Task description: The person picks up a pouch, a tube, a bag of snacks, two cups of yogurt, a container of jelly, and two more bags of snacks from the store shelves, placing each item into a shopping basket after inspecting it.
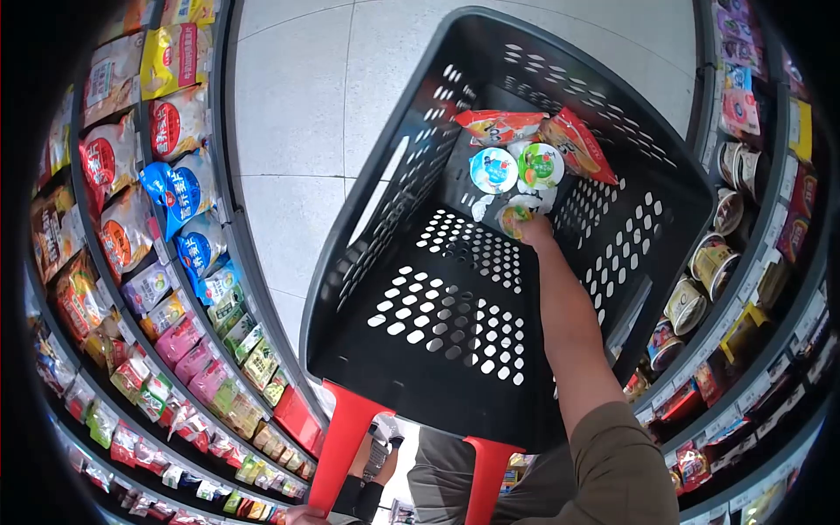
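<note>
My right hand [535, 230] reaches down into a black shopping basket cart [420, 350]. Its fingers are closed on a cup with a green and yellow lid [513, 220], low against the basket's far end. Just beyond stand two white cups, one with a blue lid [493, 170] and one with a green lid [541, 165]. Two red snack bags, a left one [500, 126] and a right one [577, 147], lean behind these cups. At the bottom edge, my left hand [304, 515] is closed at the end of the cart's red handle [350, 437], mostly cut off by the frame.
Curved by the lens, a left shelf [229, 166] carries several rows of bagged food. The right shelf [744, 297] holds tubs, cups and packets. Pale floor tiles [297, 114] show around the cart. A person's leg [378, 459] appears below it.
</note>
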A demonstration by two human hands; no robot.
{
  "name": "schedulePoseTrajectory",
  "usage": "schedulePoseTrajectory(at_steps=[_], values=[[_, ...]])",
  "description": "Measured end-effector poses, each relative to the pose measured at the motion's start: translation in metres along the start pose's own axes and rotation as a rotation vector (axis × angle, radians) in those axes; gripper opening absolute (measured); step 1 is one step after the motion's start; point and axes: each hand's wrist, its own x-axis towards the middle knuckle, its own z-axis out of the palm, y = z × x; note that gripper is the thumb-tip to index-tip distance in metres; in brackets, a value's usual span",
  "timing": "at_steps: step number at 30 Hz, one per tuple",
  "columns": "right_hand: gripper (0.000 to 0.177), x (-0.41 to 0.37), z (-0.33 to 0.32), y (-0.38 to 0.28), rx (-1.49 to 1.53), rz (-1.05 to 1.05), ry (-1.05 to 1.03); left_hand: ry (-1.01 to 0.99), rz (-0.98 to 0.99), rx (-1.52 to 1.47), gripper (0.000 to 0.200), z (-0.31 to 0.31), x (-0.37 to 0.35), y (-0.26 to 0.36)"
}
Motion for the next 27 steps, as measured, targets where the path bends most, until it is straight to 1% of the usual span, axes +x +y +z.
schedulePoseTrajectory(at_steps=[1,2,4,5,6,8,10,11,12,14,15,16,17,18,19,20,21,22,23,24,25,26,27], values=[[0.037,0.000,0.000,0.003,0.166,-0.005,-0.040,-0.015,-0.005,0.029,0.029,0.000,0.002,0.001],[0.037,-0.002,-0.001,0.004,0.178,0.002,-0.032,-0.025,0.008,0.033,0.029,0.001,0.003,0.002],[0.032,-0.006,-0.006,-0.009,-0.170,0.201,0.167,0.007,0.031,0.025,0.030,-0.001,0.006,0.005],[0.031,-0.044,-0.031,-0.041,-0.171,0.189,0.145,-0.006,0.065,0.020,0.031,-0.004,0.008,0.006],[0.031,-0.063,-0.036,-0.058,-0.153,0.181,0.158,0.029,0.058,-0.006,0.034,-0.001,0.007,0.007],[0.035,-0.098,-0.052,-0.079,-0.057,0.265,0.222,0.056,0.199,-0.034,0.026,-0.004,0.003,0.000],[0.035,-0.141,-0.078,-0.103,-0.114,0.208,0.141,0.125,0.210,-0.034,0.021,0.005,-0.006,-0.009],[0.033,-0.160,-0.088,-0.111,-0.085,0.183,0.171,0.158,0.268,-0.031,0.024,0.006,-0.012,-0.022],[0.032,-0.181,-0.095,-0.118,-0.055,0.156,0.200,0.142,0.303,0.003,0.023,0.000,-0.009,-0.017],[0.026,-0.222,-0.117,-0.137,-0.166,-0.036,0.131,0.146,0.292,0.014,0.025,-0.001,-0.015,-0.013],[0.022,-0.241,-0.129,-0.143,-0.292,-0.249,0.074,0.165,0.296,0.018,0.025,0.000,-0.015,-0.015],[0.020,-0.273,-0.142,-0.150,-0.042,-0.296,0.060,0.169,0.308,0.010,0.025,0.000,-0.019,-0.016],[0.021,-0.288,-0.145,-0.145,-0.084,-0.525,0.128,0.150,0.313,0.045,0.026,-0.001,-0.019,-0.016],[0.024,-0.333,-0.170,-0.162,-0.006,-0.486,0.044,0.124,0.417,0.001,0.026,0.000,-0.022,-0.017],[0.026,-0.382,-0.197,-0.169,0.016,-0.557,0.037,0.120,0.413,0.071,0.026,0.001,-0.023,-0.020],[0.028,-0.408,-0.207,-0.168,0.062,-0.605,0.177,0.120,0.416,0.147,0.027,0.001,-0.021,-0.023],[0.029,-0.446,-0.227,-0.168,0.064,-0.653,0.250,0.087,0.455,0.216,0.033,-0.001,-0.020,-0.025],[0.028,-0.486,-0.247,-0.164,0.183,-0.618,0.260,0.062,0.562,0.198,0.033,-0.001,-0.020,-0.015],[0.027,-0.516,-0.256,-0.154,0.265,-0.681,0.434,0.006,0.481,0.195,0.036,-0.005,-0.022,-0.005],[0.028,-0.556,-0.273,-0.145,0.294,-0.635,0.437,-0.045,0.387,0.210,0.039,-0.014,-0.024,-0.003],[0.028,-0.584,-0.277,-0.126,0.349,-0.630,0.532,-0.036,0.424,0.239,0.046,-0.008,-0.017,-0.017],[0.028,-0.607,-0.277,-0.104,0.402,-0.630,0.616,0.001,0.463,0.230,0.048,-0.006,-0.018,-0.017],[0.027,-0.630,-0.270,-0.081,0.533,-0.592,0.636,-0.038,0.463,0.227,0.049,-0.006,-0.016,-0.020]])
